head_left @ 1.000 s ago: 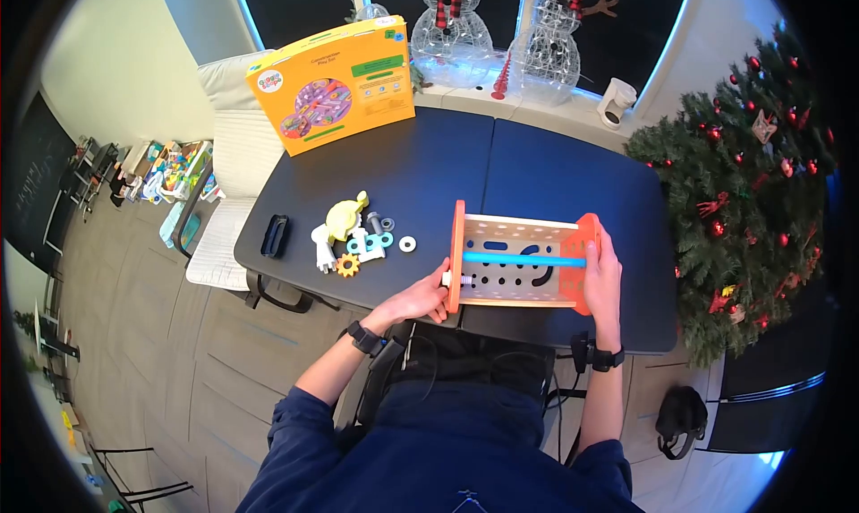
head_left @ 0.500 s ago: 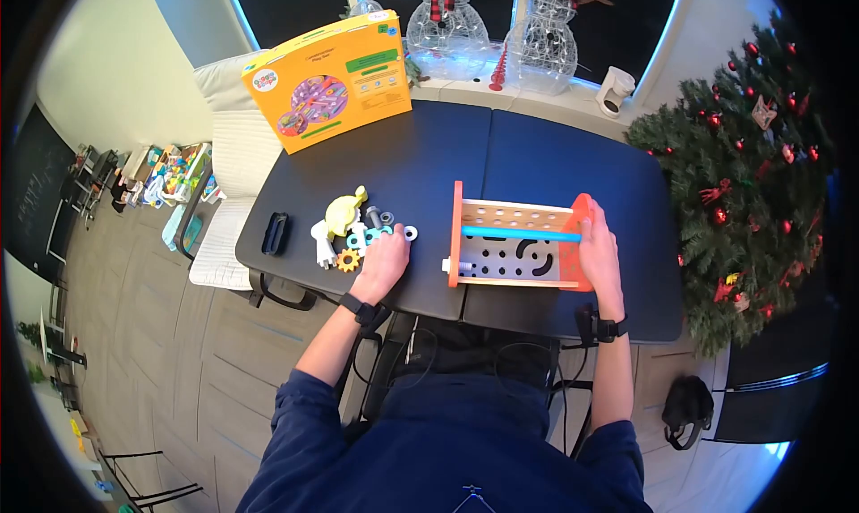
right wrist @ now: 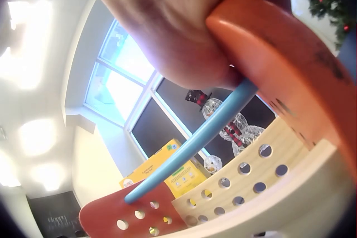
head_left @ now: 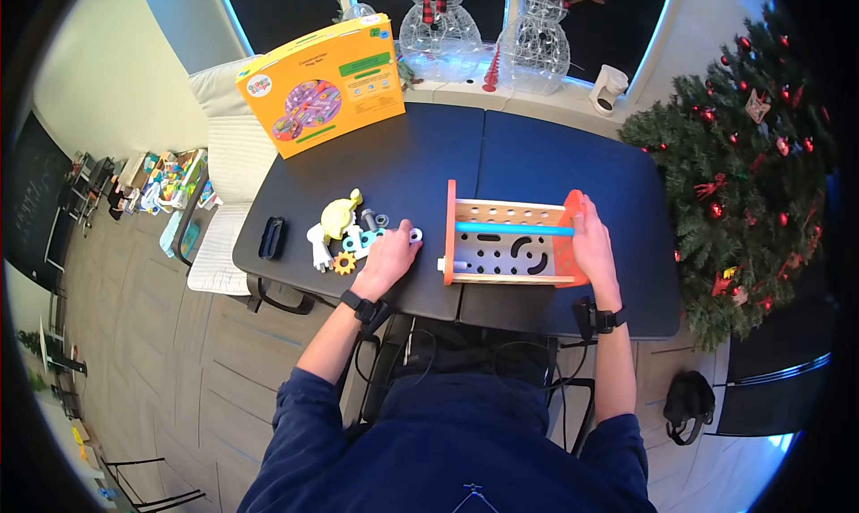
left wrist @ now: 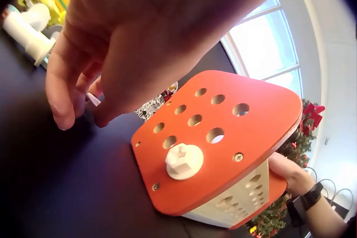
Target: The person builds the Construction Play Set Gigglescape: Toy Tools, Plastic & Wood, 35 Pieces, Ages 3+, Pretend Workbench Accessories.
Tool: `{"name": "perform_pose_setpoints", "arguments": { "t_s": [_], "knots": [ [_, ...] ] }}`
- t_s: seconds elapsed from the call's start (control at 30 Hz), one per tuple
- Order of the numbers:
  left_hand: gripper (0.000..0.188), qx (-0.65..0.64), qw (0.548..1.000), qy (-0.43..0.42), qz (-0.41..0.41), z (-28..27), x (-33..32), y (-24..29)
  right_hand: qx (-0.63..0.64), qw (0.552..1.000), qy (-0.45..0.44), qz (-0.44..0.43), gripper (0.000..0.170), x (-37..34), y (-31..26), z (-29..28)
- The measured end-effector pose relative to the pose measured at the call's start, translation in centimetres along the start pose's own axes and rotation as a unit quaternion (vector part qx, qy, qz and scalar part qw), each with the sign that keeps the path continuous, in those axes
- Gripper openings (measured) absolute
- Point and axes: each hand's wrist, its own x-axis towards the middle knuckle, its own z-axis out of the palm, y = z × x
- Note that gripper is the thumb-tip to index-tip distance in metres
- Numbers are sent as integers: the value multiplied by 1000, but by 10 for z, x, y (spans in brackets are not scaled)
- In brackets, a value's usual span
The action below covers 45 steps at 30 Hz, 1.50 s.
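My left hand (head_left: 386, 260) is low over the table beside the loose toy parts, its thumb and fingertips pinching a white ring-shaped piece (left wrist: 93, 99), mostly hidden by the fingers. My right hand (head_left: 592, 252) grips the right orange end panel (right wrist: 290, 65) of a wooden toy toolbox (head_left: 514, 278). A blue rod (head_left: 514, 229) runs between its two end panels as a handle. Through the left orange panel (left wrist: 223, 93) sits a white bolt (left wrist: 181, 160), head outward, in a lower hole. The toolbox's side facing up in the head view has round holes and curved slots.
Left of my left hand lie a yellow toy piece (head_left: 338, 218), a grey bolt (head_left: 369, 218), an orange gear (head_left: 344, 263), a white piece (head_left: 319, 247) and blue pieces. A black tray (head_left: 273, 237) sits near the left edge. A yellow box (head_left: 327, 88) stands at the back.
My left hand has left the bolt at the toolbox's left panel, gone to the loose parts and drawn the white ring slightly right. My right hand stays on the toolbox.
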Motion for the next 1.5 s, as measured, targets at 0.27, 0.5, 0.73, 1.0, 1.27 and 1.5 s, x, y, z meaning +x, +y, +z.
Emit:
{"name": "perform_pose_setpoints", "arguments": {
  "t_s": [0.27,0.5,0.73,1.0,1.27,1.5],
  "knots": [
    [39,-398,910,115,10,-49,-15,58,-78,966,144,-199,41,-6,-7,0],
    [47,-331,924,93,167,-80,-32,117,203,956,-147,-155,26,-54,-79,-9],
    [50,-250,937,118,214,-58,-31,118,363,876,-287,-135,29,-46,-67,28],
    [76,-250,947,113,170,-53,-36,113,289,898,-287,-166,29,-42,-58,40],
    [97,-664,734,-111,-96,-12,-26,58,139,934,-293,-148,33,-37,-46,61],
    [110,-654,732,-182,-62,-32,-18,84,79,950,-276,-123,36,-39,-46,70]
  ]
}}
